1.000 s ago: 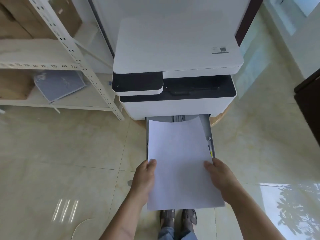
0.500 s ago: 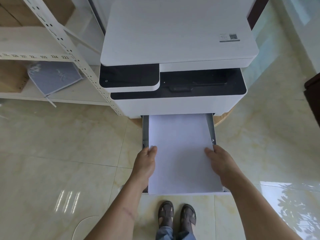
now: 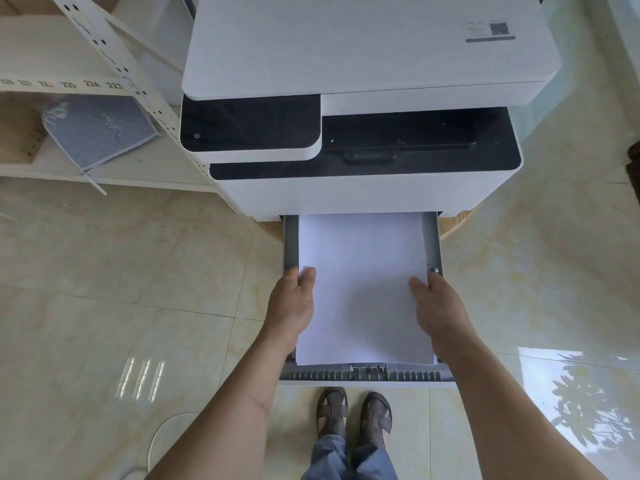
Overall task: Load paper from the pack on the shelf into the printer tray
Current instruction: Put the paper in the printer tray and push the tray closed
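Observation:
A white and black printer (image 3: 363,98) stands in front of me with its grey tray (image 3: 367,374) pulled out toward my feet. A stack of white paper (image 3: 363,289) lies flat inside the tray, its far end under the printer body. My left hand (image 3: 294,306) grips the stack's left edge, thumb on top. My right hand (image 3: 436,310) grips the right edge the same way. The blue-grey paper pack (image 3: 97,133) lies on the lower board of the white shelf (image 3: 114,60) at the left.
The shelf's slanted perforated post (image 3: 152,102) runs down close to the printer's left side. A cardboard box (image 3: 17,133) sits at the far left of the shelf. My sandalled feet (image 3: 353,414) stand just before the tray front on the glossy tiled floor.
The paper stack went from tilted above the tray to lying flat inside it, slid further under the printer. Both hands moved forward with it, and the view came closer.

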